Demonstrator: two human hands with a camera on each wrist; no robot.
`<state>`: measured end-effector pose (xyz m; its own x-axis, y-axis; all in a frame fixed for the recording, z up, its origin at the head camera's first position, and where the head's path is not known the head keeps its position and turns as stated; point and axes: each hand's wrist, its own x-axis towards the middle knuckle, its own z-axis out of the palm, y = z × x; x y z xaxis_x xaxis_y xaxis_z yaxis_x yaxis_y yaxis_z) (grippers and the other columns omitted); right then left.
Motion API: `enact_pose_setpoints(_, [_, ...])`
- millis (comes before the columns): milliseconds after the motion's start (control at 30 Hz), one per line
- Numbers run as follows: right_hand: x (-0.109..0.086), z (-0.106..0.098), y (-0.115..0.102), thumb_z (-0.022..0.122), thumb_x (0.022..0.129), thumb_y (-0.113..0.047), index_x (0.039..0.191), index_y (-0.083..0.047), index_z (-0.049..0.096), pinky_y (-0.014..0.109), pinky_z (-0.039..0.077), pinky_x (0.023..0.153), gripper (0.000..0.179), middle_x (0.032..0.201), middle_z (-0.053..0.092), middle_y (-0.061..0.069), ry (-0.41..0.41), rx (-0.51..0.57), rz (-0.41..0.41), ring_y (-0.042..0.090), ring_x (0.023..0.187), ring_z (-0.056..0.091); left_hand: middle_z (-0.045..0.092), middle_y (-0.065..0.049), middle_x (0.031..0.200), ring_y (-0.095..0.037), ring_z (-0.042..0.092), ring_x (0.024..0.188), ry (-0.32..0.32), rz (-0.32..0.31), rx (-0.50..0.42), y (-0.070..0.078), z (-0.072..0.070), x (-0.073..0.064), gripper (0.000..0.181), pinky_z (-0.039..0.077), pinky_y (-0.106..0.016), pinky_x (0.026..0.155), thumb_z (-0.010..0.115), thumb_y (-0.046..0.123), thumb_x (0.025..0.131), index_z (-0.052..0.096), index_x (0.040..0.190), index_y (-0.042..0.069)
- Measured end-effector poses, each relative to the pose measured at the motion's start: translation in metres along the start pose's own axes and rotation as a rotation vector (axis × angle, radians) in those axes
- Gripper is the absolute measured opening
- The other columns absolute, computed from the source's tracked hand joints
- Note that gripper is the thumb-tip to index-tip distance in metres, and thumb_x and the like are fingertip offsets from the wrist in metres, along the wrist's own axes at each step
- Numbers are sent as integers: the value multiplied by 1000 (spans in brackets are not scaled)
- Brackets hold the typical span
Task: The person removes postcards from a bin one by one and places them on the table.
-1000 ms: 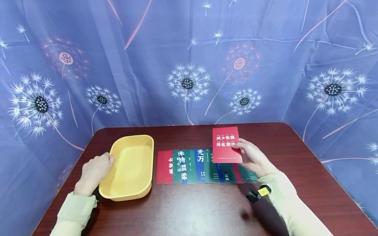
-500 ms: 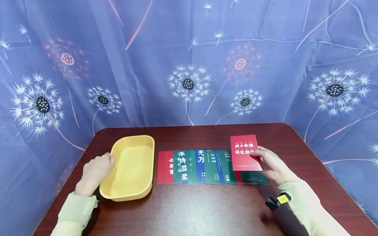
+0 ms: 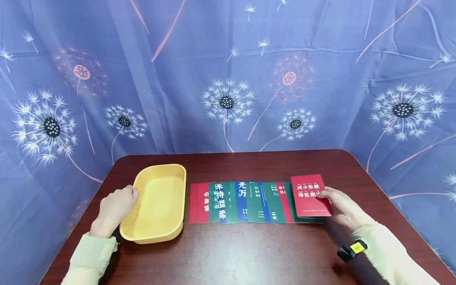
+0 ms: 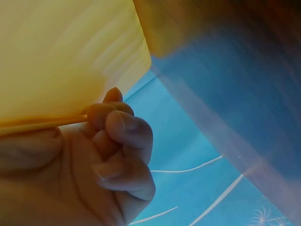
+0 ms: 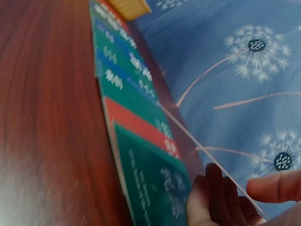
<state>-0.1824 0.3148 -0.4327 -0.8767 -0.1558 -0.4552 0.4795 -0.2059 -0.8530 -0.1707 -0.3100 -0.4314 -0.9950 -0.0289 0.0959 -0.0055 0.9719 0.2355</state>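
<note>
My left hand grips the left rim of a yellow plastic basin. In the left wrist view, curled fingers hold the basin's edge. My right hand pinches a red card with white Chinese lettering by its right side. That card is over the right end of an overlapping row of red, green and blue cards, covering most of the last green one. Seen nearly edge-on in the right wrist view, the held card appears just above the end green card.
A dark reddish wooden table bears the basin and the cards. Behind it and along both sides hangs a blue curtain with dandelion prints. The basin stands close to the row's left end.
My right hand has carried the red card rightward and down, from above the middle-right of the row to its right end, uncovering the cards beneath. The left hand and basin have stayed put.
</note>
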Motion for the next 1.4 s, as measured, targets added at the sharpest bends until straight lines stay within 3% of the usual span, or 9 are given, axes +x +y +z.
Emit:
enact_pose_setpoints(267, [5,-9,6,46,98,-9,139,4,21,37,55,77,50,96,60,5,3,-110,-31,18,83,67,55,-23,68,-43,56,59,3,-2,-1,0,-1,-1,38,41,-55,48,33,24,101,53,77,2])
enact_pose_setpoints(500, [11,-9,10,48,97,-9,141,8,20,38,55,76,55,95,60,6,32,-175,-33,18,83,66,56,-24,68,-43,56,59,-1,-7,0,-1,-2,-3,37,41,-55,49,34,23,102,52,78,1])
enact_pose_setpoints(767, [15,-10,14,47,95,-5,124,10,35,37,56,68,34,87,62,6,60,-251,-88,19,74,67,55,-21,67,-41,56,58,4,-7,-5,0,-1,-3,37,40,-53,48,33,23,101,51,75,4])
enact_pose_setpoints(1133, [14,-12,14,48,96,-8,137,17,23,30,53,70,54,97,57,7,124,-382,-121,13,78,61,55,-22,68,-42,56,60,10,-13,6,0,1,-2,37,41,-54,49,33,24,101,52,76,3])
enact_pose_setpoints(1400, [6,-11,16,43,98,-11,140,16,22,26,50,73,54,120,46,27,198,-547,-177,19,91,55,57,-24,70,-43,57,61,-1,-13,10,2,-1,-1,38,41,-54,49,32,24,101,53,77,3])
